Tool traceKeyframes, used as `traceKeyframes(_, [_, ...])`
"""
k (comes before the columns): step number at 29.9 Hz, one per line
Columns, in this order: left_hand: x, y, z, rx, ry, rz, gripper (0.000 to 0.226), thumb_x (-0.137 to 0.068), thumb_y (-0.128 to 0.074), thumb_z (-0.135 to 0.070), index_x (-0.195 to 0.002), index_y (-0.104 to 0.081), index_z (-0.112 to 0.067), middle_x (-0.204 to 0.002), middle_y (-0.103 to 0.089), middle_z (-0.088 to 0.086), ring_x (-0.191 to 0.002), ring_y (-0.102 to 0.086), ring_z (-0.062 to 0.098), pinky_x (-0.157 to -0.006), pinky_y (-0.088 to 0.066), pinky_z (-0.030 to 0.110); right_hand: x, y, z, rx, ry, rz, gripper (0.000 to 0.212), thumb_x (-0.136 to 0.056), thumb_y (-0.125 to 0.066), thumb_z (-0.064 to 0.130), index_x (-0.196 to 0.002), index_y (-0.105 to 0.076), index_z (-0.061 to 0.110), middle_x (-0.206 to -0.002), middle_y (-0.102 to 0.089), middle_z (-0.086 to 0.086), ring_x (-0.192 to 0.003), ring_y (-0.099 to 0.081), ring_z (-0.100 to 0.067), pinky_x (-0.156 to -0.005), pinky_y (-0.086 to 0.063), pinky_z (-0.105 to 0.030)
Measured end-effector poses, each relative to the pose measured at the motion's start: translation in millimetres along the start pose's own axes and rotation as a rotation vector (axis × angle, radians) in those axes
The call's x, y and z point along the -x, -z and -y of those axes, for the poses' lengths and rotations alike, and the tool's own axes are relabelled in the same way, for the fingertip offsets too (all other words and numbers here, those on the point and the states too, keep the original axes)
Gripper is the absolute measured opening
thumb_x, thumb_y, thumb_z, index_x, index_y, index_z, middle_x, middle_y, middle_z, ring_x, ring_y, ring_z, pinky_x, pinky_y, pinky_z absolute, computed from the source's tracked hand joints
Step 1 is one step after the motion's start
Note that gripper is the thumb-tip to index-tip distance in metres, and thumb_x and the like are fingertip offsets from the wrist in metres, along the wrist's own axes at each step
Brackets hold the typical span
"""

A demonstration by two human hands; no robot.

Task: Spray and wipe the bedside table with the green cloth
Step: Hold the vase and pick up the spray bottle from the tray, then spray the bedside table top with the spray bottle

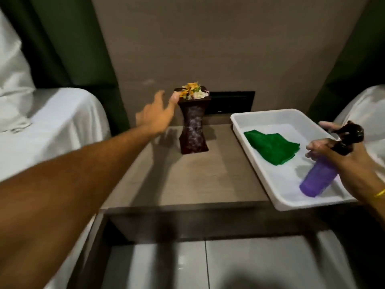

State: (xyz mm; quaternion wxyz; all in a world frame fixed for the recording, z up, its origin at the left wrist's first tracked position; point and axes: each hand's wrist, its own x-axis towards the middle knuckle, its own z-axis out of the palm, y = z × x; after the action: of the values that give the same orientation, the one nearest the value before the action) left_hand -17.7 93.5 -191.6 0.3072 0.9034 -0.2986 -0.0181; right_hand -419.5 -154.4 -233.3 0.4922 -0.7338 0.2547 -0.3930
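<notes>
Counter (187, 174) is open through the front and middle, from the front edge back to the vase (193, 130), which stands upright at the rear centre with the left hand (156, 115) spread at its rim. White tray (250, 130) takes the whole right side and overhangs the front-right edge, with the green cloth (270, 148) lying in it and the right hand (341, 151) holding the purple spray bottle (318, 176) tilted over its near end. Beds (52, 126) flank both sides and the wall (208, 49) closes the back, so clear entry is from the front.

No readable text or labels anywhere.
</notes>
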Motion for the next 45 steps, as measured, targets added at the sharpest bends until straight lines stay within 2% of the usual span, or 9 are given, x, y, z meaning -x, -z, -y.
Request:
traceKeyframes(3, [85.8, -24.7, 52.5, -0.087, 0.070, 0.150, 0.109, -0.076, -0.006, -0.101, -0.165, -0.014, -0.037, -0.163, -0.044, 0.015, -0.147, -0.041, 0.041, -0.120, -0.016, 0.068, 25.0, -10.4, 4.8, -0.016, -0.004, -0.078, 0.027, -0.093, -0.074, 0.034, -0.119, -0.066, 0.039, -0.071, -0.073, 0.003, -0.060, -0.070, -0.008, -0.068, -0.063, -0.024])
traceKeyframes(5, [115.5, -57.1, 73.8, -0.210, 0.002, 0.291, 0.115, -0.071, -0.006, -0.105, -0.165, -0.012, -0.039, -0.172, -0.030, 0.010, -0.154, -0.029, 0.038, -0.120, -0.009, 0.071, 23.2, -12.8, -4.0, 0.039, -0.009, -0.139, 0.042, -0.087, -0.075, 0.051, -0.122, -0.066, 0.030, -0.072, -0.071, -0.003, -0.056, -0.067, -0.007, -0.065, -0.063, -0.027])
traceKeyframes(9, [163.3, -84.8, 108.4, -0.426, -0.062, 0.321, 0.113, -0.072, 0.000, -0.103, -0.166, -0.002, -0.041, -0.178, 0.006, -0.001, -0.161, 0.007, 0.033, -0.120, 0.005, 0.074, 28.7, -36.5, 2.3, 0.189, 0.049, -0.410, 0.043, -0.091, -0.077, 0.044, -0.127, -0.062, 0.024, -0.095, -0.069, -0.020, -0.075, -0.071, -0.030, -0.082, -0.063, -0.054])
traceKeyframes(13, [168.9, -96.0, 118.4, -0.460, -0.074, 0.231, 0.108, -0.073, 0.007, -0.100, -0.165, 0.001, -0.043, -0.177, 0.008, -0.004, -0.161, 0.012, 0.031, -0.119, 0.010, 0.072, 36.4, -58.3, -3.5, 0.352, 0.086, -0.458, 0.059, -0.085, -0.083, 0.045, -0.135, -0.055, 0.028, -0.118, -0.072, -0.005, -0.102, -0.064, -0.019, -0.098, -0.050, -0.038])
traceKeyframes(18, [163.6, -92.9, 113.9, -0.479, -0.118, 0.228, 0.101, -0.078, 0.002, -0.097, -0.165, 0.004, -0.044, -0.177, 0.009, -0.002, -0.161, 0.012, 0.032, -0.120, 0.009, 0.072, 27.1, -53.2, 4.6, 0.402, 0.079, -0.428, 0.052, -0.088, -0.076, 0.018, -0.137, -0.058, 0.023, -0.114, -0.074, -0.016, -0.104, -0.070, -0.039, -0.099, -0.053, -0.045])
traceKeyframes(22, [156.3, -88.6, 112.6, -0.476, -0.157, 0.242, 0.098, -0.081, -0.004, -0.094, -0.165, 0.003, -0.043, -0.177, 0.008, 0.000, -0.161, 0.012, 0.031, -0.121, 0.008, 0.071, 20.8, -71.6, 47.0, 0.460, 0.280, -0.288, 0.047, -0.089, -0.074, 0.010, -0.133, -0.061, 0.022, -0.101, -0.068, -0.001, -0.088, -0.062, -0.011, -0.091, -0.053, -0.037])
traceKeyframes(27, [147.7, -84.6, 113.8, -0.467, -0.176, 0.293, 0.100, -0.081, -0.006, -0.094, -0.165, 0.004, -0.042, -0.177, 0.011, -0.001, -0.160, 0.015, 0.030, -0.121, 0.008, 0.071, 24.8, -131.9, 103.5, 0.197, 0.113, 0.044, 0.036, -0.088, -0.077, 0.020, -0.116, -0.067, 0.041, -0.088, -0.073, -0.001, -0.069, -0.073, -0.024, -0.064, -0.063, -0.034])
traceKeyframes(32, [143.3, -92.5, 115.0, -0.462, -0.177, 0.278, 0.102, -0.078, -0.004, -0.098, -0.165, 0.002, -0.044, -0.177, 0.008, -0.001, -0.161, 0.012, 0.030, -0.119, 0.010, 0.071, 34.5, -186.0, 100.8, 0.159, -0.009, 0.261, 0.018, -0.084, -0.071, 0.007, -0.101, -0.068, 0.014, -0.067, -0.069, -0.011, -0.049, -0.068, -0.025, -0.055, -0.063, -0.043])
traceKeyframes(45, [142.4, -95.1, 116.4, -0.459, -0.187, 0.254, 0.100, -0.080, -0.003, -0.095, -0.165, 0.001, -0.043, -0.178, 0.006, -0.001, -0.161, 0.011, 0.031, -0.120, 0.009, 0.071, 39.2, -203.8, 90.4, 0.023, -0.097, 0.359, 0.022, -0.091, -0.064, -0.006, -0.109, -0.066, 0.007, -0.059, -0.064, -0.011, -0.045, -0.064, -0.025, -0.047, -0.058, -0.035])
